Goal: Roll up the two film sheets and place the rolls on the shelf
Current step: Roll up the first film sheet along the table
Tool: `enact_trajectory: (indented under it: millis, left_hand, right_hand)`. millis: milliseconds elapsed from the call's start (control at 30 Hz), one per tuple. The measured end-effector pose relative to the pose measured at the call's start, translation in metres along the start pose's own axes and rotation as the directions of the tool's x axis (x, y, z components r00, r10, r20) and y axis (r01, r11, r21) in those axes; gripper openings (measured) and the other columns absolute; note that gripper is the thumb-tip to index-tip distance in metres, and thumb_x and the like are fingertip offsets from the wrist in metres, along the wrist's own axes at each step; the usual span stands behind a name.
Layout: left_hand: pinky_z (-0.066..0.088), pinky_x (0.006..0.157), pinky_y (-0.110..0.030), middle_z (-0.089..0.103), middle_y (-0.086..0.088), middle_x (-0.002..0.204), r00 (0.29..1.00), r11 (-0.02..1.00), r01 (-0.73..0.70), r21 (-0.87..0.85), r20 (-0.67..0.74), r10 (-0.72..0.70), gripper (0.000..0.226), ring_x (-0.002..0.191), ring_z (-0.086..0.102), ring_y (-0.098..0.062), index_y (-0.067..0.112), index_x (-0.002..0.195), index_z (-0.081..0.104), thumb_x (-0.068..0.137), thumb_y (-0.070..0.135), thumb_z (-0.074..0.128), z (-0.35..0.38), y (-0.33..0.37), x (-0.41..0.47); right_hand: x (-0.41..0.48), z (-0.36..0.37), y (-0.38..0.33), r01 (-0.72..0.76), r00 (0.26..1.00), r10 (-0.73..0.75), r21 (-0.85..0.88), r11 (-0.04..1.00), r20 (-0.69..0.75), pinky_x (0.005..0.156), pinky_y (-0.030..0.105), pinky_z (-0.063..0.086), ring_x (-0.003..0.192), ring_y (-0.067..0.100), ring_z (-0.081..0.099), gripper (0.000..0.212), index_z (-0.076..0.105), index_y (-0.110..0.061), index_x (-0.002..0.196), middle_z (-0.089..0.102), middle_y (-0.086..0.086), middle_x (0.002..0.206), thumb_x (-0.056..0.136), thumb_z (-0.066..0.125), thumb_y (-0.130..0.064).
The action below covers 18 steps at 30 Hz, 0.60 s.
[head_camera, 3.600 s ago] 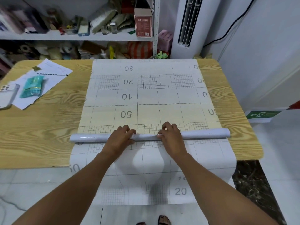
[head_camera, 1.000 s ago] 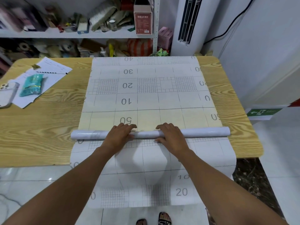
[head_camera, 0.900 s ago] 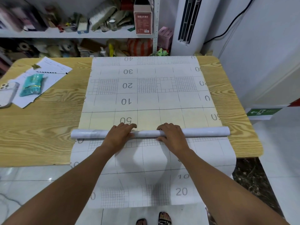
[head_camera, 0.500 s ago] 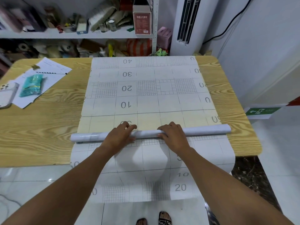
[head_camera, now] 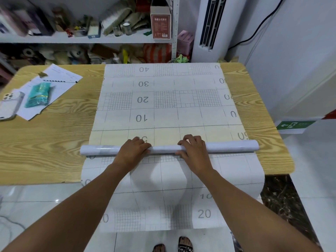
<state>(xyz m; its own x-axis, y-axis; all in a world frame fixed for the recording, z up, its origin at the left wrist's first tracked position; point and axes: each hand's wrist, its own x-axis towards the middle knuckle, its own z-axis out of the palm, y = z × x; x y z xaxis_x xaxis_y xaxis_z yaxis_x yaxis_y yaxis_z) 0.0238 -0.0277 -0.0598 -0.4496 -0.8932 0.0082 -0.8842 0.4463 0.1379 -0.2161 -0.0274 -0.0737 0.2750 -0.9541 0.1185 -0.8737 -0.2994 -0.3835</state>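
Observation:
A white film roll (head_camera: 232, 145) lies crosswise on the wooden table (head_camera: 45, 142) near its front edge. My left hand (head_camera: 132, 150) and my right hand (head_camera: 194, 150) both grip the roll near its middle, fingers curled over its far side, thumbs on the near side. Beyond the roll, a gridded film sheet (head_camera: 163, 99) with upside-down numbers lies flat toward the far edge. On my side, a second stretch of gridded sheet (head_camera: 163, 197) hangs over the front edge toward the floor. The shelf (head_camera: 87, 40) stands behind the table, crowded with items.
At the table's left lie papers (head_camera: 61, 80), a teal packet (head_camera: 38, 95) and a phone (head_camera: 11, 104). A red box (head_camera: 161, 24) stands on the shelf's right end. A tall white air conditioner (head_camera: 209, 28) stands at the back right. My feet show below.
The roll has turned a little away from me and taken up more film. The "50" mark, plain earlier, is now mostly covered by my left hand and the roll.

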Motion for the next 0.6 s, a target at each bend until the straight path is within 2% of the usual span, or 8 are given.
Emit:
enact_trajectory:
  millis: [100, 233, 300, 367, 433, 500, 600]
  left_hand:
    - [0.039, 0.047, -0.026, 0.062, -0.002, 0.063, 1.0, 1.0, 0.006, 0.002, -0.005, -0.006, 0.036, 0.059, 0.057, -0.024, 0.014, 0.081, 0.068, 0.082, 0.033, 0.037, 0.001, 0.0, -0.002]
    - [0.044, 0.047, -0.029, 0.064, -0.005, 0.066, 1.0, 1.0, 0.021, -0.022, -0.015, -0.022, 0.037, 0.06, 0.059, -0.027, 0.011, 0.089, 0.068, 0.083, 0.028, 0.036, 0.0, 0.004, -0.003]
    - [0.047, 0.048, -0.033, 0.065, -0.008, 0.067, 0.998, 0.998, 0.047, -0.032, -0.027, -0.048, 0.03, 0.062, 0.06, -0.029, 0.008, 0.099, 0.067, 0.084, 0.021, 0.045, -0.002, 0.007, -0.004]
    - [0.047, 0.056, -0.037, 0.066, -0.014, 0.075, 0.995, 0.993, 0.097, -0.072, -0.01, -0.098, 0.03, 0.07, 0.06, -0.033, 0.005, 0.111, 0.062, 0.082, 0.012, 0.06, -0.003, 0.011, -0.006]
    - [0.045, 0.067, -0.039, 0.065, -0.016, 0.088, 0.989, 0.983, 0.144, -0.11, 0.029, -0.142, 0.041, 0.085, 0.058, -0.035, 0.006, 0.12, 0.056, 0.082, 0.016, 0.067, -0.002, 0.013, -0.005]
    - [0.041, 0.073, -0.035, 0.064, -0.016, 0.097, 0.985, 0.974, 0.17, -0.153, 0.058, -0.162, 0.042, 0.093, 0.055, -0.033, 0.007, 0.12, 0.055, 0.081, 0.02, 0.067, -0.001, 0.015, -0.006]
    - [0.037, 0.076, -0.031, 0.061, -0.011, 0.106, 0.983, 0.961, 0.182, -0.207, 0.062, -0.173, 0.032, 0.098, 0.051, -0.029, 0.011, 0.116, 0.057, 0.086, 0.02, 0.061, 0.001, 0.015, -0.008]
  right_hand:
    - [0.0, -0.001, 0.0, 0.011, 0.999, -0.01, -0.028, 1.0, 0.036, 0.076, 0.032, 0.033, 0.091, 0.028, 0.049, 0.02, 0.067, -0.012, 0.097, 0.06, 0.005, 0.099, 0.083, 0.067, -0.027]
    - [0.003, -0.004, -0.003, 0.003, 0.997, 0.001, -0.052, 0.999, 0.075, 0.08, 0.033, 0.033, 0.096, 0.027, 0.047, 0.02, 0.066, -0.012, 0.104, 0.06, 0.005, 0.103, 0.091, 0.057, -0.024]
    - [0.004, -0.004, -0.003, -0.01, 0.996, 0.016, -0.066, 0.998, 0.089, 0.081, 0.032, 0.032, 0.098, 0.026, 0.046, 0.02, 0.065, -0.014, 0.106, 0.059, 0.003, 0.106, 0.093, 0.053, -0.022]
    - [0.004, -0.003, -0.003, -0.016, 0.994, 0.025, -0.09, 0.996, 0.107, 0.081, 0.03, 0.03, 0.1, 0.025, 0.044, 0.021, 0.064, -0.016, 0.108, 0.058, 0.001, 0.108, 0.095, 0.049, -0.022]
    - [0.004, -0.002, -0.002, -0.014, 0.992, 0.026, -0.101, 0.995, 0.125, 0.081, 0.029, 0.029, 0.101, 0.023, 0.043, 0.023, 0.062, -0.017, 0.111, 0.056, -0.001, 0.11, 0.097, 0.045, -0.024]
    - [0.005, -0.003, -0.002, -0.023, 0.989, 0.039, -0.11, 0.994, 0.14, 0.083, 0.029, 0.028, 0.103, 0.022, 0.042, 0.026, 0.061, -0.018, 0.113, 0.055, -0.002, 0.111, 0.098, 0.042, -0.027]
    - [0.005, -0.002, -0.002, -0.036, 0.986, 0.056, -0.124, 0.992, 0.159, 0.086, 0.03, 0.027, 0.104, 0.021, 0.042, 0.031, 0.061, -0.019, 0.114, 0.056, -0.003, 0.112, 0.099, 0.037, -0.032]
